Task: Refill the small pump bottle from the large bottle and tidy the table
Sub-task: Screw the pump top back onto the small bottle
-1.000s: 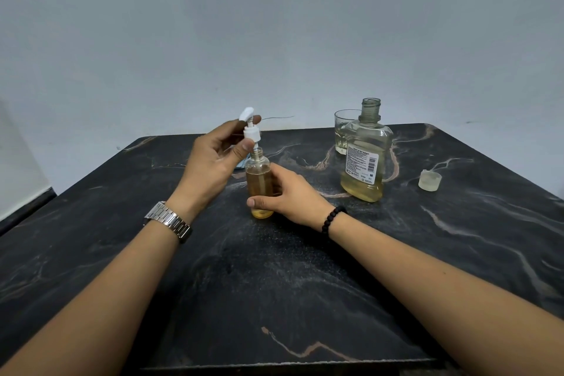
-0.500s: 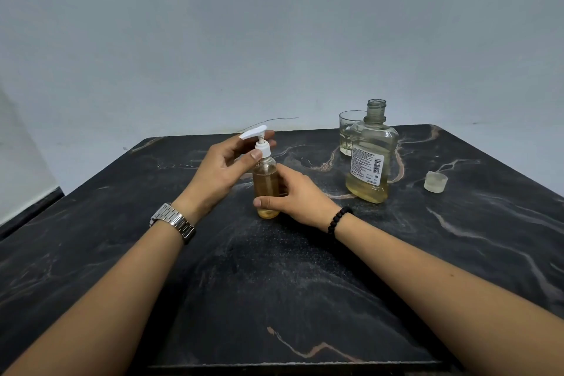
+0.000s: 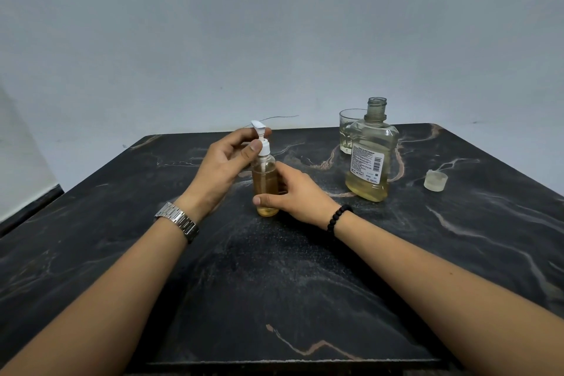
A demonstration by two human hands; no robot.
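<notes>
Plain room, likely a home

A dark marble table is standing against a bare grey wall, carrying a glass and an uncapped bottle; nothing is marking it as workshop or lab.

two bottles stand on the one dark table: a small pump bottle and a large bottle. there is one drinking glass and one loose cap. two hands show, the left hand and the right hand, with one watch and one bead bracelet.
</notes>
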